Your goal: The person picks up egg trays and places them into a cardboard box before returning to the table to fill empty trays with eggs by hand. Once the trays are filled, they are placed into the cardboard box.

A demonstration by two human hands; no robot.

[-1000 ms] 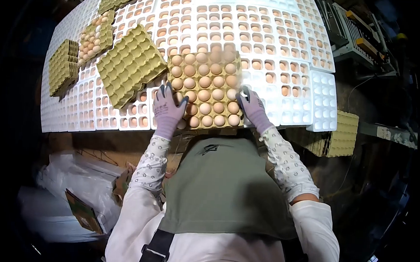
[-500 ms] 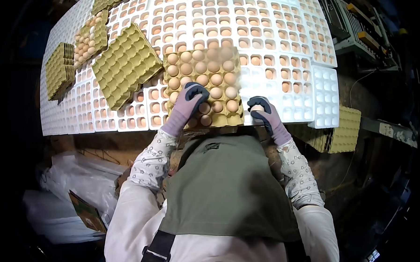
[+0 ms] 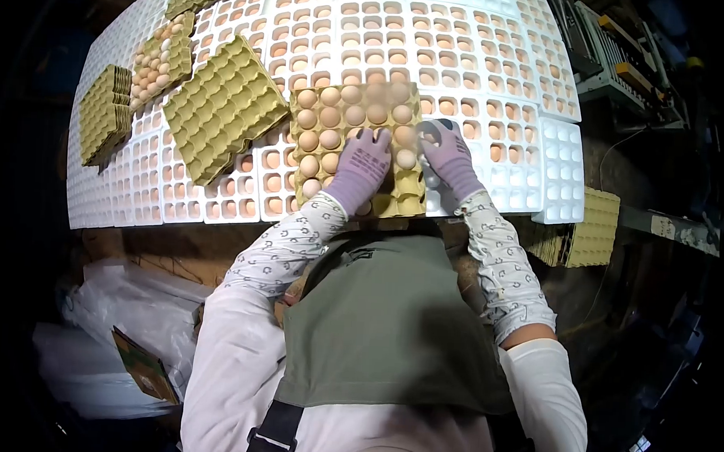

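A pulp egg tray [image 3: 407, 204] with rows of brown eggs [image 3: 308, 166] lies at the table's front edge. My left hand [image 3: 365, 163], in a purple glove with dark fingertips, reaches down among these eggs. Its fingers are bent around an egg, mostly hidden under the hand. Several cells in the tray's front right part hold no eggs. Just right of the tray, my gloved right hand [image 3: 450, 153] is over a white foam tray [image 3: 483, 197]. Its fingers are curled, and what they hold, if anything, is hidden.
White foam trays [image 3: 382, 39] filled with eggs cover the table. Stacked pulp trays [image 3: 226, 111] lie to the left, near a partly filled pulp tray [image 3: 160, 68]. More pulp trays [image 3: 594, 228] stand below the right edge. Plastic wrap [image 3: 133, 297] lies at lower left.
My left hand has moved right across the tray and now points fingers down among the eggs. My right hand, which held an egg, has moved forward and left over the foam tray.
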